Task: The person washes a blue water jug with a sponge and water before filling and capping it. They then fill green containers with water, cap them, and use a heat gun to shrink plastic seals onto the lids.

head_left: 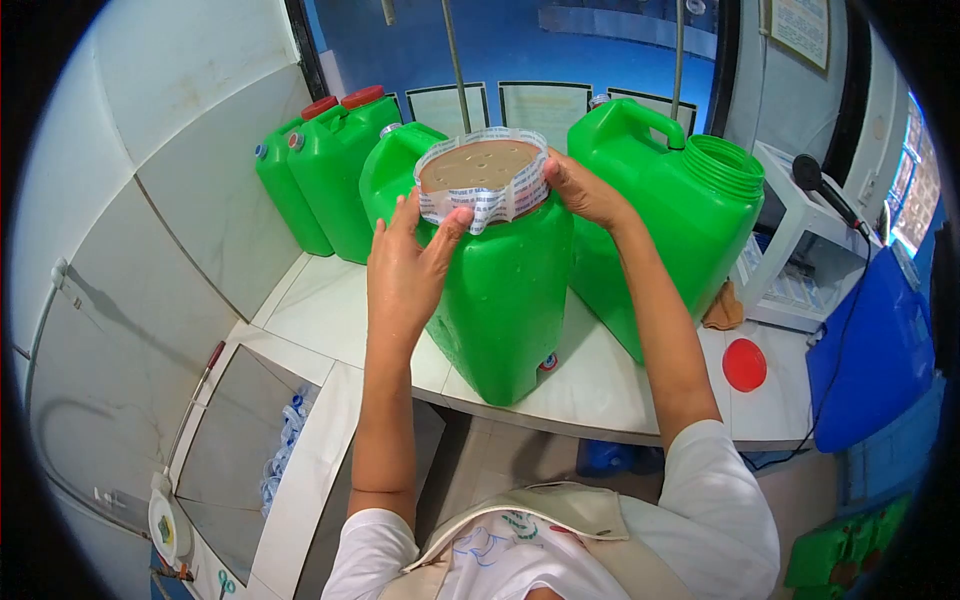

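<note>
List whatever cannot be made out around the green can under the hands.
Head view only:
- Lettering on the printed band: too small and blurred.
- Fingertips of the right hand: hidden behind the band.
- Mouth of the green can: covered by the band and the brown disc.
- Wall notice: cut off by the frame edge.

One head-worn camera looks forward and steeply down from above the person's chest. It sits close over the worktop's (600, 390) near edge and faces the blue wall (520, 50) beyond its far edge.
</note>
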Available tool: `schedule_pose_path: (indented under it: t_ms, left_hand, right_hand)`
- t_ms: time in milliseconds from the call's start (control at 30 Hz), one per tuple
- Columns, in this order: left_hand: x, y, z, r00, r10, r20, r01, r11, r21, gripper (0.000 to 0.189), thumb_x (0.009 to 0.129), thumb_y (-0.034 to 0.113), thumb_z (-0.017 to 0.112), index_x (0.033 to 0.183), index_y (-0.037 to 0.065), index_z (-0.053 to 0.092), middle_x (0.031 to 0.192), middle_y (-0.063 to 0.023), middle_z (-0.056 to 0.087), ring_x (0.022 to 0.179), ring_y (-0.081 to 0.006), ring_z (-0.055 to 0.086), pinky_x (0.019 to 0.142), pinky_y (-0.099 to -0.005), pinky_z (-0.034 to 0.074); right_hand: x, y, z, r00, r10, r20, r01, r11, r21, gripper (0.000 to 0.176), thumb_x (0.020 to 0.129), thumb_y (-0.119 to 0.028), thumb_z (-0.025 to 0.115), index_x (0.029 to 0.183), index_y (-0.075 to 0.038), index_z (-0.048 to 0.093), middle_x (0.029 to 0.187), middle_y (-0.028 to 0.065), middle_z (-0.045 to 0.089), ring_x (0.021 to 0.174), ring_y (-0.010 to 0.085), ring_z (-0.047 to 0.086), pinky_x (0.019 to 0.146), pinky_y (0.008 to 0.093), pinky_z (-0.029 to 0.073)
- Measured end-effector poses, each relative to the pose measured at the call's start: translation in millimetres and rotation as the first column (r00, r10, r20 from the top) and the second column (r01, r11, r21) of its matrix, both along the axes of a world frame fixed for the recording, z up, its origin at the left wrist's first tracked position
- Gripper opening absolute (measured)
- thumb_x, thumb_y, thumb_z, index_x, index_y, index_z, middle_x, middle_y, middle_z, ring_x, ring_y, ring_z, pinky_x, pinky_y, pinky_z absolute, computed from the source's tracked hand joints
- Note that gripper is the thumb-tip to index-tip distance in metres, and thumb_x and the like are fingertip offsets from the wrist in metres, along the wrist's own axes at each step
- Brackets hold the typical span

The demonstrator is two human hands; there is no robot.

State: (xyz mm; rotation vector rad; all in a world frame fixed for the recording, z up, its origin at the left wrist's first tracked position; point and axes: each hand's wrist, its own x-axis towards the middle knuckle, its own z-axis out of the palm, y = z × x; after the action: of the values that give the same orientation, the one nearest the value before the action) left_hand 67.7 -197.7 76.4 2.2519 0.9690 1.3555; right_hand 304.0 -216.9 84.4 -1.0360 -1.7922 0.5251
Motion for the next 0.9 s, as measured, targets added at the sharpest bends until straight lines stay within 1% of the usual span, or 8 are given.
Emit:
schedule_pose_path:
  t_ms: [133,200,300,500,633,733,800,900]
  left_hand:
    - [-7,9,-2,0.999,-0.004,-0.047,0.007,0.999,0.054,0.06,0.084,0.049,0.056,0.12,0.001,0.052,0.115,-0.0228,0.056,0.126,-0.0363,0.038,0.104,-0.0448,0.027]
    - [-16,31,1,0.949,-0.317,0.006,0.314,0.938,-0.145,0.058,0.085,0.047,0.055,0.125,0.006,0.049,0.122,-0.0208,0.053,0.131,-0.0345,0.029,0.106,-0.0448,0.022]
    - [-16,43,1,0.901,-0.433,0.038,0.434,0.898,-0.074,0.052,0.087,0.043,0.055,0.124,0.008,0.05,0.13,-0.018,0.047,0.135,-0.0344,0.02,0.108,-0.044,0.018]
    - [-18,33,-7,0.923,-0.386,0.007,0.386,0.922,-0.026,0.046,0.089,0.039,0.053,0.124,0.009,0.051,0.134,-0.0159,0.044,0.136,-0.0354,0.015,0.11,-0.0421,0.015]
    - [-20,32,-7,0.943,-0.312,-0.118,0.314,0.949,-0.005,0.052,0.091,0.041,0.049,0.13,0.007,0.044,0.135,-0.0185,0.041,0.136,-0.0354,0.015,0.11,-0.0424,0.014]
    - [-15,37,-7,0.968,-0.207,0.14,0.213,0.976,-0.034,0.068,0.092,0.052,0.035,0.138,0.003,0.029,0.139,-0.0212,0.035,0.136,-0.0331,0.017,0.11,-0.0401,0.012]
    - [-8,32,5,0.799,-0.43,0.419,0.528,0.836,-0.149,0.084,0.089,0.064,0.019,0.141,-0.003,0.014,0.142,-0.0224,0.028,0.135,-0.0298,0.02,0.11,-0.0357,0.012]
    - [3,30,6,0.873,-0.309,0.377,0.419,0.872,-0.255,0.089,0.086,0.069,0.013,0.142,-0.001,0.008,0.143,-0.019,0.028,0.136,-0.0298,0.02,0.11,-0.0385,0.004]
  right_hand:
    - [-4,-3,-6,0.999,0.001,-0.036,-0.001,1.0,0.015,0.103,0.069,-0.081,0.039,0.137,-0.004,0.03,0.135,0.0165,0.038,0.127,0.0271,0.035,0.106,0.0365,0.026]
    - [-6,-12,-10,0.99,-0.126,0.057,0.123,0.991,0.052,0.105,0.068,-0.081,0.039,0.138,-0.004,0.027,0.137,0.0165,0.036,0.13,0.0277,0.031,0.107,0.0377,0.024]
    - [-6,-23,-12,0.956,-0.249,0.159,0.242,0.968,0.063,0.104,0.069,-0.08,0.04,0.14,-0.005,0.024,0.139,0.017,0.034,0.132,0.0281,0.027,0.107,0.0394,0.023]
    - [-10,-21,2,0.976,-0.2,-0.09,0.199,0.98,-0.019,0.104,0.074,-0.081,0.027,0.142,-0.003,0.018,0.144,0.0173,0.026,0.134,0.0288,0.023,0.109,0.0391,0.017]
    - [-19,-11,16,0.987,-0.156,-0.044,0.153,0.986,-0.064,0.104,0.075,-0.081,0.021,0.142,-0.002,0.018,0.144,0.0185,0.025,0.135,0.0297,0.021,0.11,0.039,0.012]
    - [-17,2,15,0.959,-0.165,-0.231,0.146,0.984,-0.1,0.1,0.078,-0.079,0.02,0.141,-0.001,0.02,0.143,0.021,0.027,0.134,0.0306,0.021,0.11,0.0384,0.011]
    - [-18,8,17,0.944,-0.153,-0.294,0.139,0.988,-0.067,0.098,0.079,-0.078,0.019,0.14,-0.001,0.023,0.141,0.0229,0.029,0.134,0.0306,0.023,0.11,0.0384,0.009]
    - [-22,14,15,0.943,-0.188,-0.275,0.149,0.976,-0.158,0.094,0.08,-0.076,0.017,0.139,-0.003,0.029,0.136,0.0211,0.039,0.13,0.0303,0.03,0.109,0.0397,0.014]
